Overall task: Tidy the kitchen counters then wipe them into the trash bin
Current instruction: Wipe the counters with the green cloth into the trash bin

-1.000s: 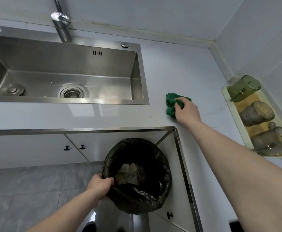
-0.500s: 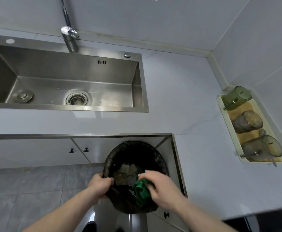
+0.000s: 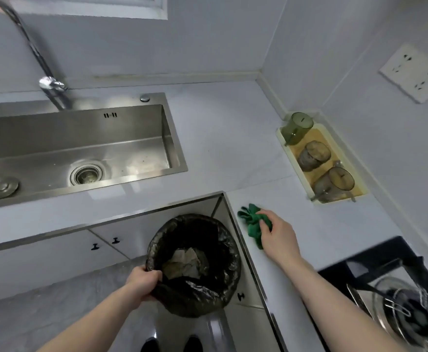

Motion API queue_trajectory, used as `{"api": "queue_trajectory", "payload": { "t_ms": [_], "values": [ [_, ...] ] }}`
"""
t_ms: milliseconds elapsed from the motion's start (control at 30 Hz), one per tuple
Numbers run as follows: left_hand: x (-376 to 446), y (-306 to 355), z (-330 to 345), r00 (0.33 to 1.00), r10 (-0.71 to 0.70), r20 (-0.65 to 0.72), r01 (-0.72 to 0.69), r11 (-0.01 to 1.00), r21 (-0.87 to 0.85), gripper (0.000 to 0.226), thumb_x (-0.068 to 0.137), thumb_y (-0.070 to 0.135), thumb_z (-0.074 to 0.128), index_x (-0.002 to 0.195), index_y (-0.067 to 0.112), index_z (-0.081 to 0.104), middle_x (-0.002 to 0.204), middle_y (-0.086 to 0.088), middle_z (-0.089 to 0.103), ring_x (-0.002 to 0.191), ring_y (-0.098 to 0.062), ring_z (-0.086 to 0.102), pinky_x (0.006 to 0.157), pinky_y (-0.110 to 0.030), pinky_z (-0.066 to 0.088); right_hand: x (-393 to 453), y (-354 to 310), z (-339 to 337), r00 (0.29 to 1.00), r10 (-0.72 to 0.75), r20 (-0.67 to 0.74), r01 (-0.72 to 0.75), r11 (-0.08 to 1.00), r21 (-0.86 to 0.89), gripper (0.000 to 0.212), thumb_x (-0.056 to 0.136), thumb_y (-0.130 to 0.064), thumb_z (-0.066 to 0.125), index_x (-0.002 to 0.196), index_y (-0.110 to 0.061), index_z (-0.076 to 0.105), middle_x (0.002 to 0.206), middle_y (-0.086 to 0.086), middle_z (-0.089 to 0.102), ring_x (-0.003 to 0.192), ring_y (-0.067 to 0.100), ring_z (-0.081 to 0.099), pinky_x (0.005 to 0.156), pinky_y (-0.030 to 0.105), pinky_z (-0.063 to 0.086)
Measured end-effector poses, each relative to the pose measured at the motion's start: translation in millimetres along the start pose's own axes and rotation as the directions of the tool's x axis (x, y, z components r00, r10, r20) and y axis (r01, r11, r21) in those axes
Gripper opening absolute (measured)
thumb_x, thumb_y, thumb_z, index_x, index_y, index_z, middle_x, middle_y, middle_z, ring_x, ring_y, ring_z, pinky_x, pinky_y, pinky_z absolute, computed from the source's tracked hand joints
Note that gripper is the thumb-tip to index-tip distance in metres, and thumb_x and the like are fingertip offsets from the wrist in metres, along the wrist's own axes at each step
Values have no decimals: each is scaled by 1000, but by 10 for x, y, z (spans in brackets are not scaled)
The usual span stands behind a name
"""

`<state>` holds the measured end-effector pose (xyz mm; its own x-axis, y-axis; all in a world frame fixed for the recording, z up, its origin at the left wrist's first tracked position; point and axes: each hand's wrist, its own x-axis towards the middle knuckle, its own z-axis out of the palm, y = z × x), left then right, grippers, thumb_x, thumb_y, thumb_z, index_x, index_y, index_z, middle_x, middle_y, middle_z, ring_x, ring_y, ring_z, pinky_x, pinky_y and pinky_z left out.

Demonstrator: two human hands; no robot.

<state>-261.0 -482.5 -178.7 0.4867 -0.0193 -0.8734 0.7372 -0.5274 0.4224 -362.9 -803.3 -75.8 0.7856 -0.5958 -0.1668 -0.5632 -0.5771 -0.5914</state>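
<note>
My right hand [image 3: 277, 235] presses a crumpled green cloth [image 3: 252, 223] onto the white counter [image 3: 233, 138], close to its metal-trimmed inner corner. My left hand [image 3: 143, 282] grips the near rim of a round trash bin [image 3: 220, 290] lined with a black bag, held just below the counter corner. Scraps of paper lie inside the bin. The cloth sits just right of the bin, above it on the counter top.
A steel sink [image 3: 76, 146] with a tap [image 3: 51, 85] lies at the left. A cream tray [image 3: 282, 138] with three tinted cups runs along the right wall. A black gas hob [image 3: 395, 301] fills the lower right. White cabinet doors [image 3: 55, 252] stand below the counter.
My right hand carried the green cloth from over the trash bin back up onto the counter to the right of the corner. My left hand kept hold of the bin rim.
</note>
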Motion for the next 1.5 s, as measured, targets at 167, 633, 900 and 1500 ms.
{"api": "queue_trajectory", "payload": {
  "t_ms": [167,633,900,1500],
  "values": [
    [-128,-100,47,999,-14,47,8,991,134,20,83,0,62,102,6,64,99,-25,69,82,-42,72,63,-52,63,-852,433,381,995,74,63,-69,994,-84,30,104,-18,49,130,-27,62,155,-13,43,148,12,31,120,26,26],
    [-710,-982,339,970,-51,236,-34,939,341,17,73,-9,59,87,-3,68,77,-19,62,66,-35,63,67,-58,59,-3501,1116,-14,844,530,-86,-536,840,-86,31,101,-22,52,127,-33,64,135,-10,64,121,13,61,100,26,48],
    [-1205,-1319,618,963,39,265,-160,877,452,11,70,-3,67,81,-3,69,68,-18,64,60,-32,64,59,-39,54,-4196,1025,-498,649,672,-357,-627,738,250,30,101,-16,53,123,-33,65,98,-7,74,72,8,64,68,22,48],
    [-2238,-2547,1192,959,69,273,-219,795,565,10,83,-6,57,91,-2,62,78,-23,60,67,-31,60,54,-44,61,-5762,2292,-231,830,544,-125,-540,839,65,35,103,-18,49,133,-32,61,153,-13,47,144,12,39,117,29,32]
  ]
}}
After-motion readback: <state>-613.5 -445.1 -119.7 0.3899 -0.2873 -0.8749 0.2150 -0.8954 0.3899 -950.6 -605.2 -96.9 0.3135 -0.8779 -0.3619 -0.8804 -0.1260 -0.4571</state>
